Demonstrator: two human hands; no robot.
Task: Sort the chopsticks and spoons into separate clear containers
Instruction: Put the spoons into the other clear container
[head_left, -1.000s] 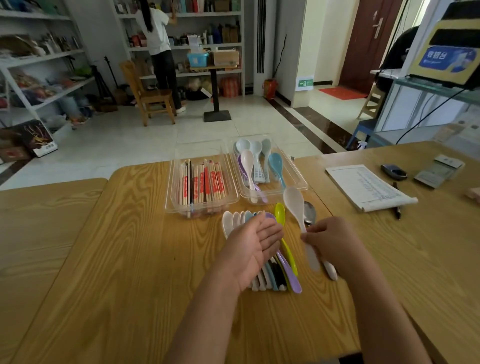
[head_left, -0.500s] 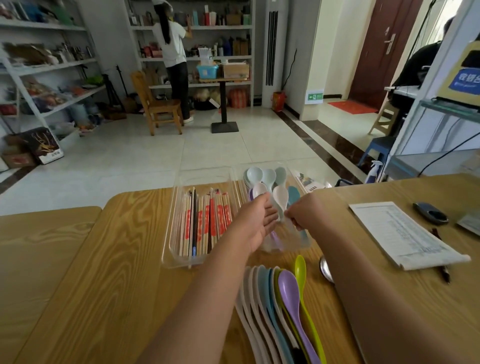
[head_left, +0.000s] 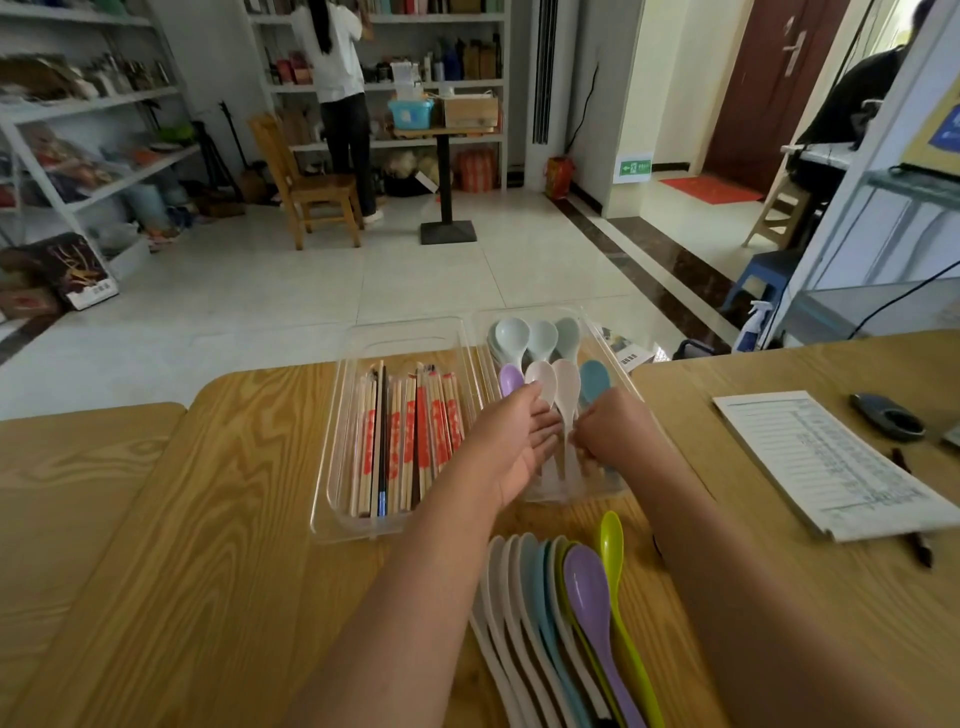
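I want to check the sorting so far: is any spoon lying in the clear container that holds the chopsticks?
No, the chopstick container holds only chopsticks; the sorted spoons lie in the other clear container.

The left hand (head_left: 514, 447) and right hand (head_left: 615, 434) are bare, like the forearms (head_left: 395, 597), uncovered along their whole visible length.

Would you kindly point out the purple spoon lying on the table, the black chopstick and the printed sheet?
purple spoon on the table (head_left: 586, 578): head view, on its bowl.
black chopstick (head_left: 383, 431): head view, middle of its shaft.
printed sheet (head_left: 831, 460): head view, centre of the page.
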